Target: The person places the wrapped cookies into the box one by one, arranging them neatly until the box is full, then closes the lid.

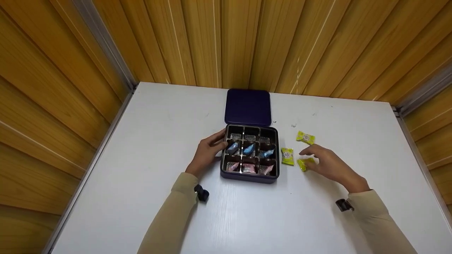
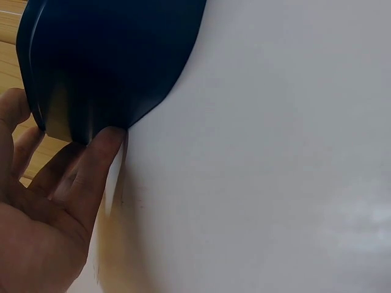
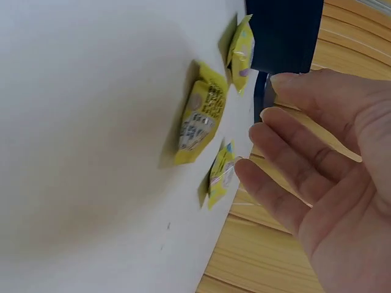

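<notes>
White table [image 1: 159, 134] | right hand [image 1: 332, 165] near yellow packets [image 3: 197, 125] (lettering [image 3: 214, 99] blurred)

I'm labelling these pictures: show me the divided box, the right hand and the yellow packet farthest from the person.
Divided box [image 1: 249, 178]: head view, on its front wall.
Right hand [image 1: 332, 164]: head view, on its back.
Farthest yellow packet [image 1: 305, 137]: head view, middle of its wrapper.

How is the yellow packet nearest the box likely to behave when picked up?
The yellow packet will probably feel slippery, since it looks smooth and shiny. Its thin, flat ends would likely flex, while the thicker middle may stay firmer. Lying on its broad side on the table, it seems apter to slide than roll.
</notes>
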Available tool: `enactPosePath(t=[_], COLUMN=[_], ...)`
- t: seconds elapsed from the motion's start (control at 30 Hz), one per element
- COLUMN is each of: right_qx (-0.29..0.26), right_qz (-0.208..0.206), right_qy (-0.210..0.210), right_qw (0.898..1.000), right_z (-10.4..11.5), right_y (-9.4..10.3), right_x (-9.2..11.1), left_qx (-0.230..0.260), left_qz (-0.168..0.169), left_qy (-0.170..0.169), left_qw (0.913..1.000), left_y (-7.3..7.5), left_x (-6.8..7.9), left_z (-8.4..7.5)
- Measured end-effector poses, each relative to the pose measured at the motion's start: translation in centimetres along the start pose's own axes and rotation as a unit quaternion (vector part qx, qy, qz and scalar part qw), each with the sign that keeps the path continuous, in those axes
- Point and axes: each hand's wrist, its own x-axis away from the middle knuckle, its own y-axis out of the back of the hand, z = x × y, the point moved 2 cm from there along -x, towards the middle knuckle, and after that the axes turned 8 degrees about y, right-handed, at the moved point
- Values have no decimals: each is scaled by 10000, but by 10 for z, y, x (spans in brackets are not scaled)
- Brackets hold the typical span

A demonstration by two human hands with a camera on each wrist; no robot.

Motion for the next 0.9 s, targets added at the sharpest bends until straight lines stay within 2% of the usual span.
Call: enactPosePath(t=[0.13,0.37,0.73,0.9], right_qx=[82,435,525,757], right_qz=[35,139,245,116], right_qy=[-84,29,-234,-38], right_qw=[9999,9990,9980,9971], right_z=[-5,-10,-11,-13], right_y=[-3,-8,-10,-13], right_x=[3,6,9,9], left_qx=[35,-43,60,103], left_qz=[27,65,42,49], left_qy=[28,54,69,52], left_qw=[10000,10000,9999,9999], left_y=[0,0,0,0], left_x=[1,3,2,3], left_z=[0,-2,-2,-2])
